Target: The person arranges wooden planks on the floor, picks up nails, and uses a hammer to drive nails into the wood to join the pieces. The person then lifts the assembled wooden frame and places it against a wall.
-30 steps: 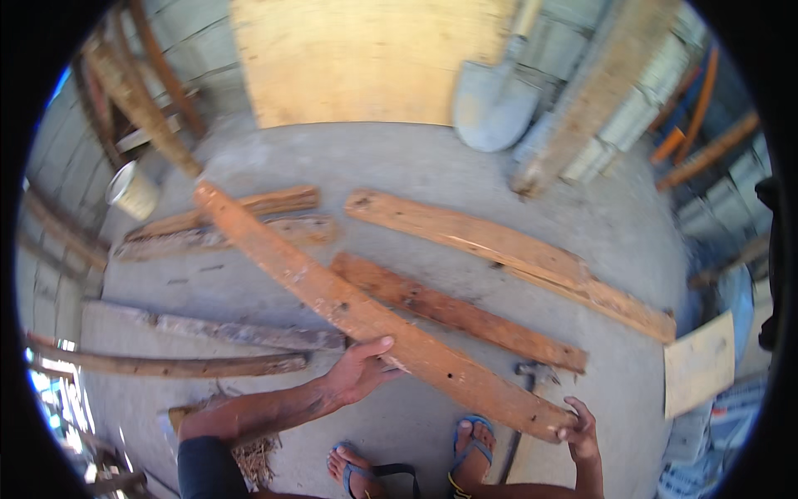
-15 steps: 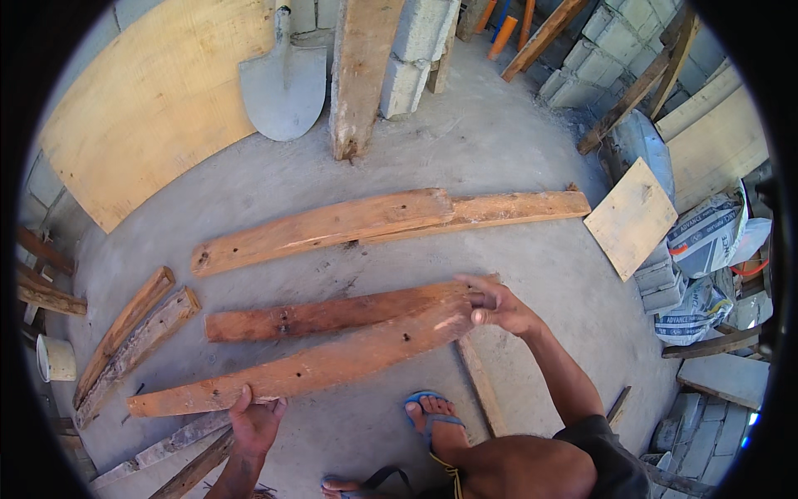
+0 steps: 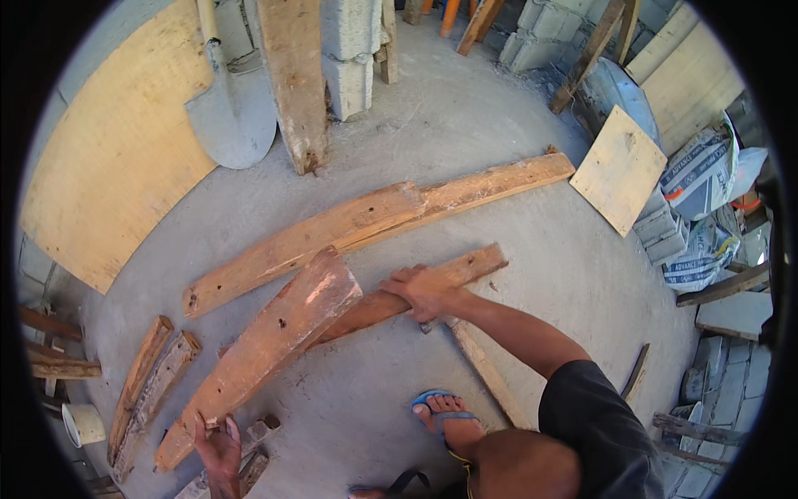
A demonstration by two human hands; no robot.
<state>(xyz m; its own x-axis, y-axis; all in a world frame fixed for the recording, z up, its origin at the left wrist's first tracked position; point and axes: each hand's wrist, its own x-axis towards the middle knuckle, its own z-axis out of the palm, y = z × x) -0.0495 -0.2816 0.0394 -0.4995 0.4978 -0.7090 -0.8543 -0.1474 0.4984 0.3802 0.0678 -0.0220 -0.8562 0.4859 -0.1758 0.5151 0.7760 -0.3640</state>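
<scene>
My left hand (image 3: pixel 220 456) is closed around the near edge of a reddish-brown wooden plank (image 3: pixel 270 337), close to its lower left end. The plank slants up to the right, its far end raised, and has several dark holes. A second, darker wooden board (image 3: pixel 470 266) lies on the floor, partly hidden beneath the raised plank. Across its middle my right hand (image 3: pixel 424 293) grips it, fingers over the far side and thumb on the near side. Just beyond, two more boards (image 3: pixel 316 233) lie overlapping end to end.
Two short wood pieces (image 3: pixel 154 391) and a white bucket (image 3: pixel 83 425) are at left. A narrow batten (image 3: pixel 490 374) lies by my sandalled foot (image 3: pixel 445 416). A shovel (image 3: pixel 233 116) and plywood sheet (image 3: pixel 108 141) lean at the back; bags (image 3: pixel 702 179) and blocks stand right.
My right hand has let go of the lifted plank's right end and taken hold of the board beneath. The lifted plank has swung steeper, held by my left hand. The view has turned.
</scene>
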